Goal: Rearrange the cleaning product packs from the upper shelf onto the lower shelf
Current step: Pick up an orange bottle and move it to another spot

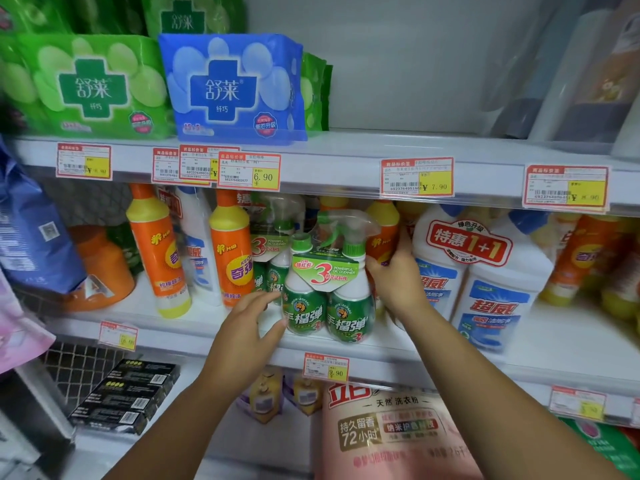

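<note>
Two hands on one pack: my left hand [251, 318] curls round the lower left side of the green twin pack [325, 289], thumb across the front of the left bottle, while my right hand [394, 275] presses flat against the right bottle's shoulder with the fingers reaching behind it. I hold it from both sides because the pair is only joined by a card collar and thin wrap at the necks, and I judge a one-handed pull would let the bottles swing or twist. The pack stands upright at the front lip of the middle shelf [398, 355], just ahead of a second green pack [273, 258] set behind and to its left. Orange bottles [230, 258] crowd the left, and white jugs [481, 282] stand close on the right, so there is little side room and my right wrist sits near one jug. Beneath, the lower shelf holds a pink bag [398, 431] and black boxes [128, 393], which I reckon leaves a tight spot for setting anything down. Price tags [325, 367] run along each white metal edge. Above, green and blue tissue packs [235, 88] sit on the top shelf, with bare white space beside them. Lighting is flat shop light, and the far right is blurred.
</note>
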### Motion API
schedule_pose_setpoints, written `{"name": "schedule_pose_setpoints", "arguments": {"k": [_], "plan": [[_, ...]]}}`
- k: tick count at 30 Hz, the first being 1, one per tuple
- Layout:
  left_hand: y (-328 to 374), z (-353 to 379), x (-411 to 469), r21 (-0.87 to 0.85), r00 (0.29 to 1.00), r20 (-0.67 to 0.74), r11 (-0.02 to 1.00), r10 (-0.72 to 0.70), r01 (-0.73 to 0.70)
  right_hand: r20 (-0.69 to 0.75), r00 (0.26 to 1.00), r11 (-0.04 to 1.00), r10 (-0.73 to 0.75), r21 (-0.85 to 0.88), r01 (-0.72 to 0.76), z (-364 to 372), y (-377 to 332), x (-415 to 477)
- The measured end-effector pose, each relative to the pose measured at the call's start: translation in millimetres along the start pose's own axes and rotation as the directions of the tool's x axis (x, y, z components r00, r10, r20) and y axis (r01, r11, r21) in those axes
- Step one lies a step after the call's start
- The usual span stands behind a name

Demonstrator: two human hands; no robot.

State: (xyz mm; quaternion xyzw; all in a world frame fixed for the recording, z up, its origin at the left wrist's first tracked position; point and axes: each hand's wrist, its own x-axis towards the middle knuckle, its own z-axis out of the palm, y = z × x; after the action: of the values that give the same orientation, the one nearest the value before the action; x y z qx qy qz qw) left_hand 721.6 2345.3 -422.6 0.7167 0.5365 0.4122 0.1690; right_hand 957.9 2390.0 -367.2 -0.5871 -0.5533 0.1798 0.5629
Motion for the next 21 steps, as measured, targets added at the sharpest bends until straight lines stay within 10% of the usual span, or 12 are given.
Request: {"name": "schedule_pose_setpoints", "arguments": {"k": [6, 21], "plan": [[10, 4, -1, 0.036, 0.999, 0.038, 0.999, 0.008, -0.009, -0.109, 0.989, 0.978, -0.098, -0.196, 0.075, -10, 7, -15], [49, 31, -14, 0.157, 0.988, 0.072, 0.977, 0.134, -0.143, -0.23, 0.966, 0.985, -0.116, 0.101, 0.143, -107, -17, -114]]}}
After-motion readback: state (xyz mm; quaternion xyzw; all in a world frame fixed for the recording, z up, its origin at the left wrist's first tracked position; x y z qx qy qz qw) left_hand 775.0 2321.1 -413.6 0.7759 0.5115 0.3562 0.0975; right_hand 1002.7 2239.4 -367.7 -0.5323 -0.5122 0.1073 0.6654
